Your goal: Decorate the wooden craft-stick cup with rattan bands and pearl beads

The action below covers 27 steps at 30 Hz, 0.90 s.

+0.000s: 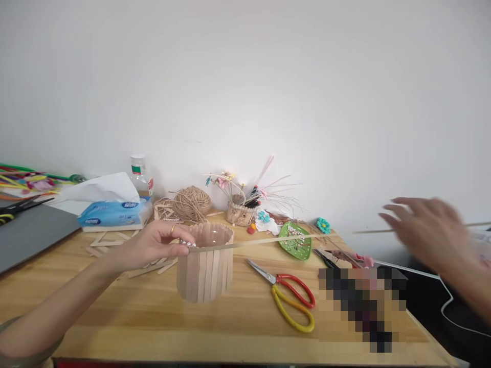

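Note:
My left hand [163,244] pinches the end of a long thin tan cord [264,240] between thumb and fingers, with some shiny silvery beads [187,244] at the fingertips. It is at the rim of a round cup made of upright wooden craft sticks [205,276], with a clear inner wall. Whether the cup rests on the table or is lifted, I cannot tell. The cord stretches right across the view, past my right hand [431,232]. That hand is raised at the right, blurred by motion, with its fingers spread apart.
Scissors with red and yellow handles [293,299] lie on the wooden table [146,322]. Behind are a twine ball [193,203], a small flower basket [240,212] and a green bead dish [284,248]. Tissues [111,212], a jar [138,171] and loose sticks [163,266] are left.

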Motion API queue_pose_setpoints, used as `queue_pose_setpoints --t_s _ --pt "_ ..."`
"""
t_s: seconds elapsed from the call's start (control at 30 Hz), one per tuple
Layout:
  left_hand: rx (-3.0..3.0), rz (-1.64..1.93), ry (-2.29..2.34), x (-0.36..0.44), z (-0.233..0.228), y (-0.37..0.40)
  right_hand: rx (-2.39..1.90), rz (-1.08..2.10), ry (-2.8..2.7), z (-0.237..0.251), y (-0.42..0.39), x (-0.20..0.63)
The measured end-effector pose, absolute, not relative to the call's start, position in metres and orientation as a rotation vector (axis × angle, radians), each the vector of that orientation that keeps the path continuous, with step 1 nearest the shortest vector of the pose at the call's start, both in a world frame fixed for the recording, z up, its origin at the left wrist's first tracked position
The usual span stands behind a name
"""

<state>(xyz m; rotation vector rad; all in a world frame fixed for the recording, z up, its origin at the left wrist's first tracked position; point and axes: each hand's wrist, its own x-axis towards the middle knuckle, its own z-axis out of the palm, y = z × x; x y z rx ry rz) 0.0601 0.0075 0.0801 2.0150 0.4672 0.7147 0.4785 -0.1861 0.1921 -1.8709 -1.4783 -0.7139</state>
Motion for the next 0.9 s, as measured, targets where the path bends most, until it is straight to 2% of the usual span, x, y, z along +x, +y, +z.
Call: queue_pose_setpoints --t_s 0.13,0.2,0.37,0.57,0.9 --pt "2.079 0.691 0.464 0.072 0.082 -0.006 -1.872 -0.535 -1.657 0.136 -0.154 0.398" --pt "2.125 0.647 0.452 0.078 0.083 -0.012 -1.747 -0.128 -1.851 0.114 -0.151 0.356" --pt "2.149 0.542 0.467 0.089 0.087 -0.021 -1.646 0.360 -1.867 0.104 -0.153 0.322" --pt "2.095 0.522 0.483 0.091 0.082 -0.020 -1.331 0.335 -1.914 0.105 -0.152 0.343" --pt "2.009 0.467 0.312 0.090 0.084 -0.025 -1.277 0.223 -2.055 0.104 -0.160 0.350"
